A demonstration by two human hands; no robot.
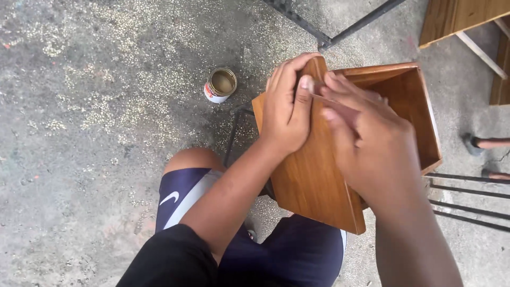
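An open brown wooden box [409, 101] rests tilted over my lap, its hollow side facing up and right. My left hand [287, 106] lies flat on the box's near panel, with the fingers curled over its top corner. My right hand [366, 149] is blurred and presses on the same panel beside the left thumb, pinching something thin and pale that I cannot make out.
A small open tin [220, 84] of brownish liquid stands on the concrete floor to the left of the box. Black metal rods [467, 199] lie at the right. Wooden boards [462, 18] stand at the top right. A black metal frame [319, 34] crosses the top.
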